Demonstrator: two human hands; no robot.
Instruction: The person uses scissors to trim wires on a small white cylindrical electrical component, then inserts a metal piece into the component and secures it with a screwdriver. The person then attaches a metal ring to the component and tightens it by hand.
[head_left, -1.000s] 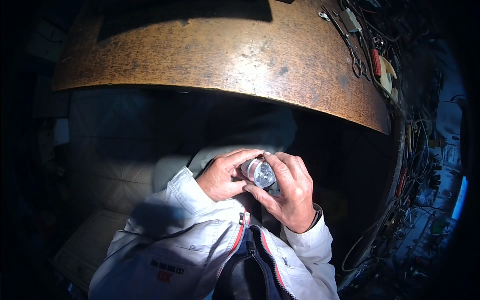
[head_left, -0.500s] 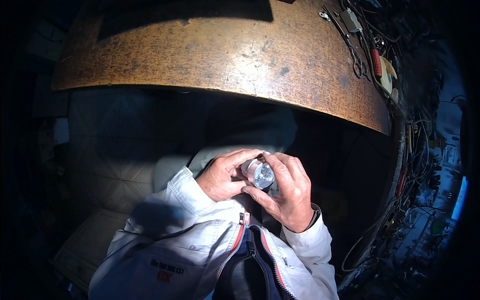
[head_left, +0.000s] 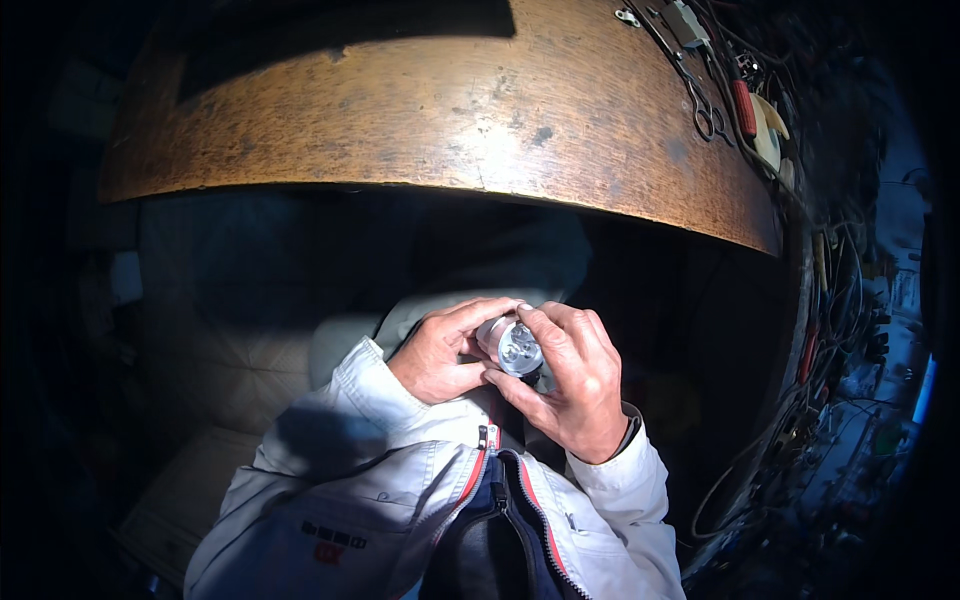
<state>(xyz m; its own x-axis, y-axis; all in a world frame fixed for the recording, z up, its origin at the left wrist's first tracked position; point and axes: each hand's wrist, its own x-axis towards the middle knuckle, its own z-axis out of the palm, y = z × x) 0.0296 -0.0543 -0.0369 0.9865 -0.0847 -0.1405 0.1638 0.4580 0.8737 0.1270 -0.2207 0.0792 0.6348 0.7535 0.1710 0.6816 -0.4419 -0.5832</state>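
Note:
Between my two hands, in front of my chest, is a silvery flashlight head (head_left: pixel 519 349) with a round clear face and several small LEDs behind it. The face is tilted up and a little to the right. My left hand (head_left: pixel 437 350) is closed round its left side, thumb below and fingers above. My right hand (head_left: pixel 575 378) grips the rim from the right, with index finger on top and thumb at the lower edge. The flashlight's rear part is hidden by my left fingers.
A worn wooden table (head_left: pixel 430 120) curves across the top, above my hands. Scissors (head_left: pixel 705 115) and a red-handled tool (head_left: pixel 743 108) lie by its right edge. Beyond them hang tangled cables (head_left: pixel 845 290). A tiled floor (head_left: pixel 230 320) shows dimly at left.
The flashlight's face has turned slightly and shifted a little left in my fingers. Both hands keep their grip. The whole view has tilted slightly.

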